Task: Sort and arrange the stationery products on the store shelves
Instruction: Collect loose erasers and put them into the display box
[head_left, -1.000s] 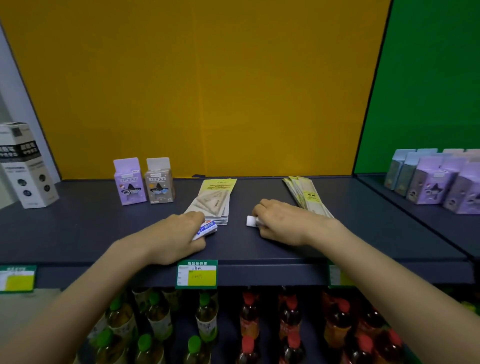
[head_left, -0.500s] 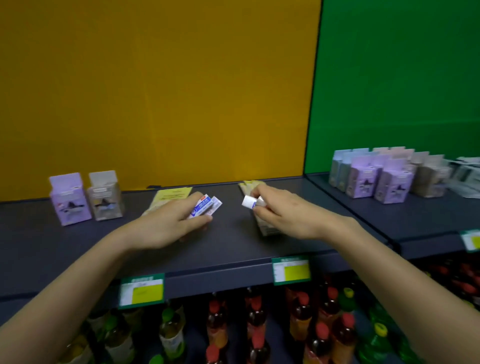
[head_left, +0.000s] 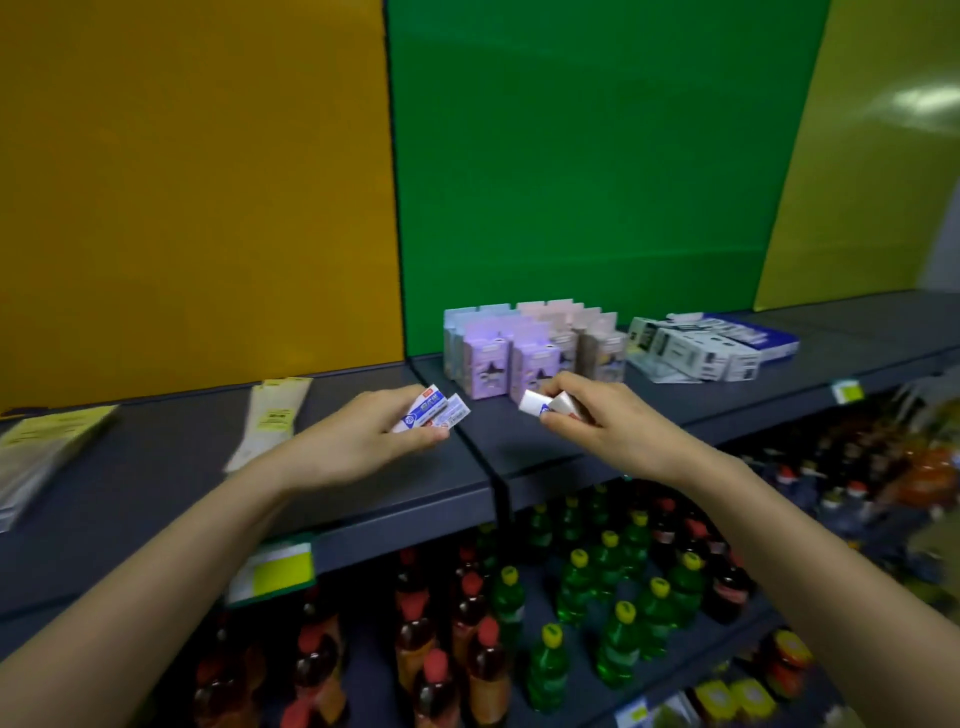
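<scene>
Nearest the camera, both forearms are reaching out over the rows of drink bottles (head_left: 576, 582) on the lower shelf. The left hand (head_left: 358, 447) is closing its fingers and thumb around a small fan of blue-and-white erasers (head_left: 434, 409), apparently two or three, their ends sticking out past the fingertips. The right hand (head_left: 597, 421) is pinching two white erasers (head_left: 543, 402) between thumb and fingers, just above the dark shelf (head_left: 519, 447) near the seam between bays. Beyond them, purple and beige cartons (head_left: 519, 353) are standing in a tight cluster, with grey-white boxes (head_left: 696, 348) lying further right and flat paper packets (head_left: 272, 415) to the left. The loosely fanned pieces on the left could slide apart and drop among the bottles, since only a pinch is securing them; a careless reach could also be knocking over the front cartons. The printing is blurring too much to read, the exact count in each grip is unclear, and the packets at far left are running out of frame.
</scene>
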